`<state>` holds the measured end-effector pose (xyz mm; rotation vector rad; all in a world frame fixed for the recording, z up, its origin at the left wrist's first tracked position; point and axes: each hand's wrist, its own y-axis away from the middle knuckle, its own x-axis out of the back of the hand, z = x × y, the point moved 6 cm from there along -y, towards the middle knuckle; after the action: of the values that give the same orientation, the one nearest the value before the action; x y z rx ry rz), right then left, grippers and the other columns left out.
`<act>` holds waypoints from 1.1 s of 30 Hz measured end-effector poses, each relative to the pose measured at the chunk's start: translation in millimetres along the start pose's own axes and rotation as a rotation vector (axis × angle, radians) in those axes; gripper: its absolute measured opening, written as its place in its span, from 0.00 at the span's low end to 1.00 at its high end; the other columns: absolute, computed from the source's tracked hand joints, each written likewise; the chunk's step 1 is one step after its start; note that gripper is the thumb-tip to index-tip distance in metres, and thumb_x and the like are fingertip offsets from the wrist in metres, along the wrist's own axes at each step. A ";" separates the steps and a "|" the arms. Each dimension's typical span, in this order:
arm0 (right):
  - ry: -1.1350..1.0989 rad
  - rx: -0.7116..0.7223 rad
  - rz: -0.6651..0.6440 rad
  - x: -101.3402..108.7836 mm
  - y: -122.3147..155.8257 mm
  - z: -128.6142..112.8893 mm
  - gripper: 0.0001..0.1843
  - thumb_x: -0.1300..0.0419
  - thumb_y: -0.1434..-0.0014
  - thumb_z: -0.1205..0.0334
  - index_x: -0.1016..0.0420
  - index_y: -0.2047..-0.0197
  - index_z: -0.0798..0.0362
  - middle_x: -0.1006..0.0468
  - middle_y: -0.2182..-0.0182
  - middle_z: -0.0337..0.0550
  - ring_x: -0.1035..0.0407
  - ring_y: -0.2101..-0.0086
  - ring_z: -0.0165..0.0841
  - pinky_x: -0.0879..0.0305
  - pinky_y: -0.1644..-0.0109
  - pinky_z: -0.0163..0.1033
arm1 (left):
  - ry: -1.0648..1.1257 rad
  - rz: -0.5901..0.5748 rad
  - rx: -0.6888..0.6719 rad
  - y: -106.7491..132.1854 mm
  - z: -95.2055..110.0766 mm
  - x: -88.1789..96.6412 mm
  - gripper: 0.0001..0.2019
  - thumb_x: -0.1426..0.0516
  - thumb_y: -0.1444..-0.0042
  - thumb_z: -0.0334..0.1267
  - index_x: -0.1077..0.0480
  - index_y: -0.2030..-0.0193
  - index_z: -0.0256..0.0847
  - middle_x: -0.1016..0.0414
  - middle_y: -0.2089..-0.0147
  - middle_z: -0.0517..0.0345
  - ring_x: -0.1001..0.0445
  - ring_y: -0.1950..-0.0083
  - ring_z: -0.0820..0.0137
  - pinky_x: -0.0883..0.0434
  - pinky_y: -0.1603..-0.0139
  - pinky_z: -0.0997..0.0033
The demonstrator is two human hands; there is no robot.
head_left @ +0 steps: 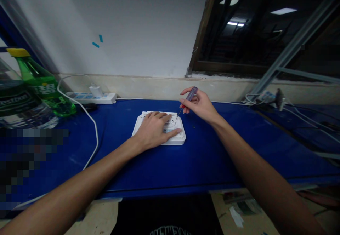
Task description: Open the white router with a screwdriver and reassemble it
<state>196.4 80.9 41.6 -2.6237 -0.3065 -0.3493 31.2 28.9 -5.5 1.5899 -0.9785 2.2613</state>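
Observation:
A white plastic device (175, 142), shaped like a router with rounded corners, lies on the blue tabletop. Across its upper face my left hand (155, 127) rests flat, fingers spread, covering much of a printed label. My right hand (200, 104) grips a screwdriver (191, 94) by its purplish translucent handle. The thin shaft slants down to the left, its tip at the device's upper right corner; whether it sits in a screw is too small to tell. Tiny bits, perhaps screws (193, 126), lie on the table just right of the device.
A white power strip (106, 98) with a plugged-in charger (95, 90) runs along the wall. A white cable (96, 132) loops over the table's left side. Bottles, one green with a yellow cap (44, 82), stand at left. Cables and a metal frame (278, 68) are at right.

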 end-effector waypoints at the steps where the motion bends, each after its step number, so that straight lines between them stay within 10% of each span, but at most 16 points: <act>1: -0.024 0.003 -0.002 -0.4 0.2 -1.4 0.22 0.31 0.44 0.54 0.32 0.52 0.54 0.21 0.74 0.39 0.27 0.78 0.30 0.29 0.73 0.37 | 0.036 0.038 -0.003 -1.6 -0.4 2.8 0.31 0.46 0.35 0.62 0.27 0.38 0.38 0.24 0.40 0.46 0.28 0.39 0.53 0.34 0.36 0.49; 12: -0.175 0.009 -0.054 -1.6 1.0 -7.7 0.24 0.28 0.45 0.52 0.31 0.52 0.52 0.19 0.74 0.39 0.27 0.78 0.30 0.29 0.73 0.36 | 0.246 0.220 -0.001 -6.8 -7.0 11.9 0.04 0.35 0.40 0.34 0.18 0.59 0.41 0.17 0.58 0.54 0.25 0.49 0.58 0.28 0.47 0.59; 25: -0.045 -0.135 0.300 98.9 7.7 64.5 0.30 0.23 0.57 0.46 0.28 0.58 0.54 0.18 0.76 0.42 0.28 0.79 0.30 0.31 0.75 0.35 | 0.040 -0.341 -0.285 -96.3 50.6 -21.0 0.10 0.37 0.47 0.24 0.17 0.62 0.40 0.17 0.59 0.52 0.19 0.56 0.58 0.28 0.58 0.64; 33: -0.044 -0.112 0.364 117.2 9.9 65.6 0.27 0.24 0.55 0.49 0.28 0.59 0.54 0.19 0.75 0.43 0.27 0.78 0.32 0.31 0.74 0.36 | 0.013 -0.463 -0.349 -111.4 62.8 -54.1 0.14 0.38 0.46 0.24 0.17 0.56 0.41 0.17 0.56 0.52 0.19 0.52 0.59 0.27 0.55 0.65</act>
<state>322.1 121.9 16.0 -2.7272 0.1827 -0.1891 158.0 85.0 2.6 1.4612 -0.8368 1.6874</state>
